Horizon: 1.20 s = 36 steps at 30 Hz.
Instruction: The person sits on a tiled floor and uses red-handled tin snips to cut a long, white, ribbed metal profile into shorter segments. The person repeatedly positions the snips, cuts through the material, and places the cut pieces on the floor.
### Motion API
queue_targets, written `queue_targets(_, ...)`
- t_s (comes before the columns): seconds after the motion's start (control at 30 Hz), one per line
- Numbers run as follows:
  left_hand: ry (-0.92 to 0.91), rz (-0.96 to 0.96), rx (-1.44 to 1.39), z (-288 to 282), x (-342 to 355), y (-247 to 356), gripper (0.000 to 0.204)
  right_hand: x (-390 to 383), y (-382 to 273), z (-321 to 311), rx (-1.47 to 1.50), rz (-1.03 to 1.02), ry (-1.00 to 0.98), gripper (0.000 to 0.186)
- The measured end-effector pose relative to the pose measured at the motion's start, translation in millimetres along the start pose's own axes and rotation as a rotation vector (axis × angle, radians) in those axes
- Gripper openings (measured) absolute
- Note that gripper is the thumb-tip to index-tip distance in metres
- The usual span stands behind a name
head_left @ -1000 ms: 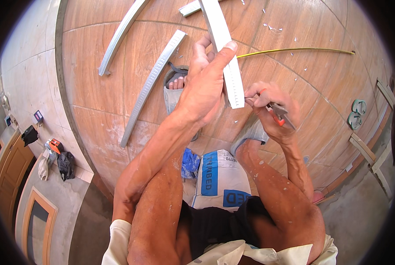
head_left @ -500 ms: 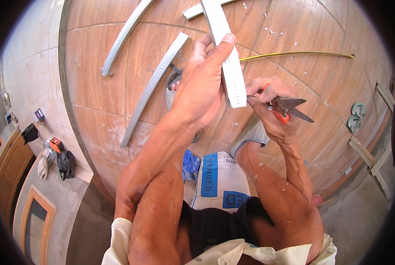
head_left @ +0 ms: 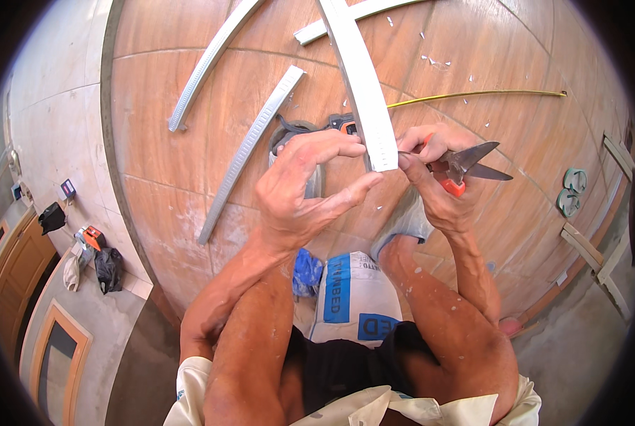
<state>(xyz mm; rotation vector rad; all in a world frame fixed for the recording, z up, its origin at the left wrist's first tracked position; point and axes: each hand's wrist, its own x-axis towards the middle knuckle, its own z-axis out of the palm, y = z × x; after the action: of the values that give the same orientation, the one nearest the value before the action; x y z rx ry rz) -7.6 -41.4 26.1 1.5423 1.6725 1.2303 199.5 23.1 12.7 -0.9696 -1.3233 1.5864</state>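
A white metal profile strip (head_left: 364, 92) runs from the top middle toward me, its near end between my hands. My left hand (head_left: 296, 184) is open at its left side, fingertips at the edge and thumb by the near end. My right hand (head_left: 442, 167) is closed around red-handled tin snips (head_left: 474, 162), their dark blades apart and pointing right, away from the strip. The right thumb and fingers are also at the strip's right edge; whether they pinch it I cannot make out.
More metal strips (head_left: 250, 153) lie on the wood-look tiles (head_left: 158, 135) at left and top. A tape measure (head_left: 347, 128) has its yellow blade (head_left: 474, 96) drawn out rightward. Small white offcuts (head_left: 431, 62) are scattered about. A sack (head_left: 356, 295) lies between my legs; sandals (head_left: 572, 192) at right.
My left hand has let go of the strip's upper part and moved down toward its near end, fingers spread. The right hand still holds the snips in nearly the same place.
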Motion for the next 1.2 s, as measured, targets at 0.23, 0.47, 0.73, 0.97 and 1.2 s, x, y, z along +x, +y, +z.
queue_targets(0.23,0.010,0.133,0.094,-3.5,-7.1,-2.4,0.041,2.6,1.5,-5.7,-0.077,-0.033,-0.076,0.028)
queue_targets(0.47,-0.020,0.060,0.136,-7.1,-6.0,5.4,0.038,2.3,3.0,-3.3,-0.085,-0.036,-0.069,0.029)
queue_targets(0.73,-0.027,0.050,0.015,-1.7,-4.4,-0.9,0.031,4.7,4.5,-8.7,-0.063,0.030,-0.071,0.024)
queue_targets(0.97,-0.276,-0.006,-0.110,-16.3,11.1,-5.4,0.027,21.3,-4.1,-33.6,-0.083,0.104,-0.292,0.024)
queue_targets(1.2,-0.390,-0.033,-0.139,-26.4,22.0,-8.1,0.023,31.0,-8.6,-41.0,-0.113,0.162,-0.413,0.021)
